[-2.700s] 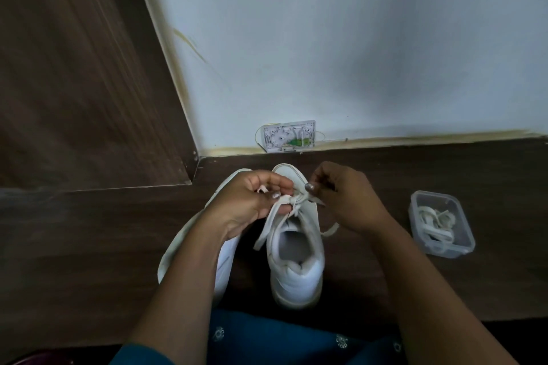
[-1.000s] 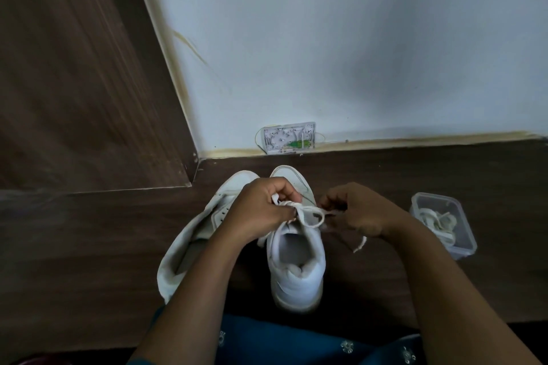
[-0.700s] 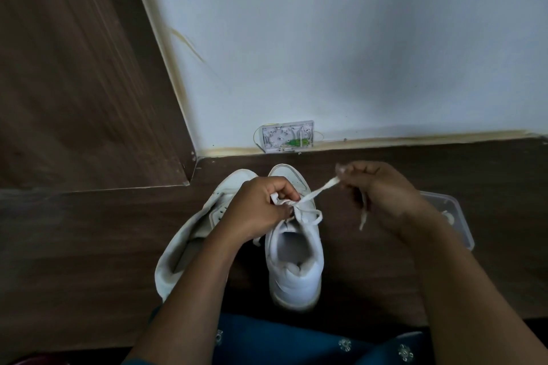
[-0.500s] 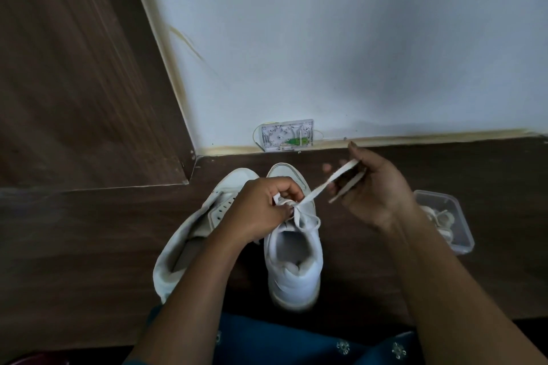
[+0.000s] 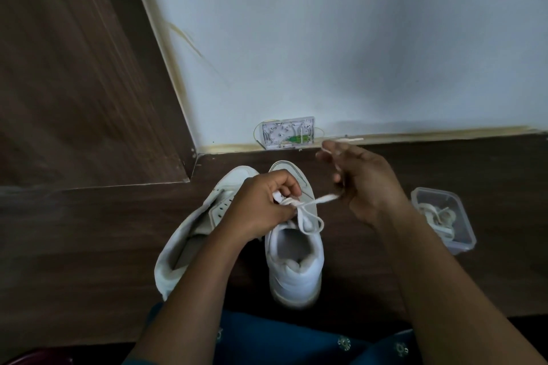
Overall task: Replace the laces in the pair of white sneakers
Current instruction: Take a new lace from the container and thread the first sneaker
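Lowered to near level, flat white lace [image 5: 321,199] runs into the gripping right hand [image 5: 367,187]; left hand [image 5: 261,207] pinches its loop atop upright white sneaker [image 5: 293,264] on brown wooden floor [image 5: 89,246], second white sneaker [image 5: 189,240] lying beside.

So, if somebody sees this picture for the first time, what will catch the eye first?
At the centre, the left hand pinches the flat white lace on the upright white sneaker while the right hand holds one end out to the right. A second white sneaker lies tipped to its left; a clear plastic box holding laces sits far right.
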The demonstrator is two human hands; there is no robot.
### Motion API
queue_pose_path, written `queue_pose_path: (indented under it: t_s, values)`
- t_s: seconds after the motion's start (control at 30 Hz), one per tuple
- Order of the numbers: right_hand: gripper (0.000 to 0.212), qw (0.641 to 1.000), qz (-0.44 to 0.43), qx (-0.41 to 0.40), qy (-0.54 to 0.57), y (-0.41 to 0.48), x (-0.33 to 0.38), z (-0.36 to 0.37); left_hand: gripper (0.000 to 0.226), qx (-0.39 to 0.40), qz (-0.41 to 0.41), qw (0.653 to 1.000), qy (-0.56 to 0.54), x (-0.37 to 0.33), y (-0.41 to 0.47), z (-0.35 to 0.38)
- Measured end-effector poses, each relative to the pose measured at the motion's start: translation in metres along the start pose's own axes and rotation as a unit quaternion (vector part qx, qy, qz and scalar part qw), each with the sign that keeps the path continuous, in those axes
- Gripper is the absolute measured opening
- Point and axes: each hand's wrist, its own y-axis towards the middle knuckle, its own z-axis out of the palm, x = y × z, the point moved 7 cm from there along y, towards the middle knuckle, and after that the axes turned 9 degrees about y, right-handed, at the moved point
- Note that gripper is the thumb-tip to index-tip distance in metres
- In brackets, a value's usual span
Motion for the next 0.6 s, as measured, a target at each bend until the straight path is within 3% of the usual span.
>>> queue_pose_path:
  t_s: [0.07,0.13,0.2,0.37,0.6]
  values:
    - [0.018,0.984,-0.035,-0.016,-0.173,-0.002,-0.001,0.004,0.034,0.0,0.0,1.0,0.006,0.0,-0.001,0.001]
    - [0.024,0.967,-0.037,0.002,-0.25,-0.002,-0.006,0.01,0.034,0.0,0.004,1.0,0.012,0.0,-0.001,0.001]
    - [0.027,0.958,-0.008,0.018,-0.286,0.0,-0.012,0.011,0.035,-0.005,0.006,1.0,0.018,0.0,-0.002,0.0]
    - [0.004,0.939,0.002,0.058,-0.339,-0.002,-0.015,0.011,0.028,-0.014,0.017,0.999,0.039,0.0,-0.003,-0.003]
    - [0.015,0.921,0.019,0.05,-0.386,0.003,-0.021,0.012,0.03,-0.028,-0.002,1.0,0.012,0.005,-0.003,-0.002]
